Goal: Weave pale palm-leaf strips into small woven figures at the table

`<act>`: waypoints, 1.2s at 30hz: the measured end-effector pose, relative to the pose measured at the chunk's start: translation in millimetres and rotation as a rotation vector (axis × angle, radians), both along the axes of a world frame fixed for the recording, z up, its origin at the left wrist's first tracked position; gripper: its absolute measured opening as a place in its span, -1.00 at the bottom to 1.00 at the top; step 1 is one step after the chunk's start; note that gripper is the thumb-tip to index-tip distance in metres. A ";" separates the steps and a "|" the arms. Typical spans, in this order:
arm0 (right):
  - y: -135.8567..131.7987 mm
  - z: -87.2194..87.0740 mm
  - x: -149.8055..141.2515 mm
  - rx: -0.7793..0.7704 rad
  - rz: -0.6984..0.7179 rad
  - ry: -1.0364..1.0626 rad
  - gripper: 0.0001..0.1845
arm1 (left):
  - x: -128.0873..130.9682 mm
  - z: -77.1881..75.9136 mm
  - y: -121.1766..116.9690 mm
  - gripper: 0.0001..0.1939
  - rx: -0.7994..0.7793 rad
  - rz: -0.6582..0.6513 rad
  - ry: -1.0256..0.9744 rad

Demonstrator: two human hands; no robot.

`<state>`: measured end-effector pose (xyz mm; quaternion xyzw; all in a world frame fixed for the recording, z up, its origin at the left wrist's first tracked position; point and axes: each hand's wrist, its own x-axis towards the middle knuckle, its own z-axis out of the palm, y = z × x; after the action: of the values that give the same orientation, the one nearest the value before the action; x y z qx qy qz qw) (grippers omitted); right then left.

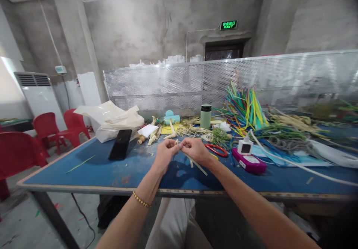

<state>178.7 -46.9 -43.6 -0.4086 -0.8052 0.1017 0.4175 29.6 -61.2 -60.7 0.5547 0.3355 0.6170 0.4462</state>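
Over the blue table [134,176], my left hand [168,152] and my right hand [194,150] meet with fingertips pinched together. Between them is a small pale piece of plaited strips, mostly covered by the fingers. Loose ends of the pale strips [199,167] hang out below my right hand toward the table's front edge. Just right of my right hand lie red-handled scissors [220,151]. Beyond my hands, pale woven pieces [172,130] and dry strips are scattered.
A black phone [120,144] and a crumpled white plastic bag [112,120] lie left. A green jar [206,116], bundled coloured strips [248,109], a purple box [248,161] and a white cable [293,168] are right. A perforated metal panel [167,88] borders the back.
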 end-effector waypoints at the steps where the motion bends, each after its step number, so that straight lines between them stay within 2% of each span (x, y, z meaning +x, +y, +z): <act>1: -1.3 -0.2 -0.9 0.025 -0.008 -0.005 -0.77 | 0.5 0.1 0.5 -0.69 0.002 0.012 -0.007; 7: -7.0 2.3 -4.6 0.016 0.018 0.012 -0.72 | -0.3 2.5 -0.8 -0.79 0.014 0.031 -0.020; 14: -4.9 4.3 -4.0 -0.031 0.089 0.077 -0.78 | -2.6 -1.6 2.1 -0.84 0.034 0.005 -0.084; 20: -0.4 4.6 0.3 -0.064 0.069 0.119 -0.82 | -5.3 -2.9 2.6 -0.77 0.002 -0.058 -0.134; 23: 0.0 5.6 6.0 -0.061 0.053 0.125 -0.84 | -7.1 -2.4 4.0 -0.75 0.001 -0.027 -0.159; 29: -5.2 7.5 12.8 -0.211 0.093 0.097 -0.81 | -9.9 -4.0 8.6 -0.75 0.013 0.011 -0.222; 31: -4.1 7.7 14.2 -0.159 0.051 0.068 -0.77 | -10.1 -4.3 8.7 -0.74 0.006 0.002 -0.214; 36: 3.9 8.7 19.3 0.212 -0.159 0.063 -0.81 | -8.5 -3.0 5.7 -0.79 0.034 -0.066 -0.195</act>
<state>198.0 -43.0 -34.9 -0.4215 -0.7630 -0.0047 0.4901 21.1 -55.5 -63.8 0.5102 0.2614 0.6587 0.4872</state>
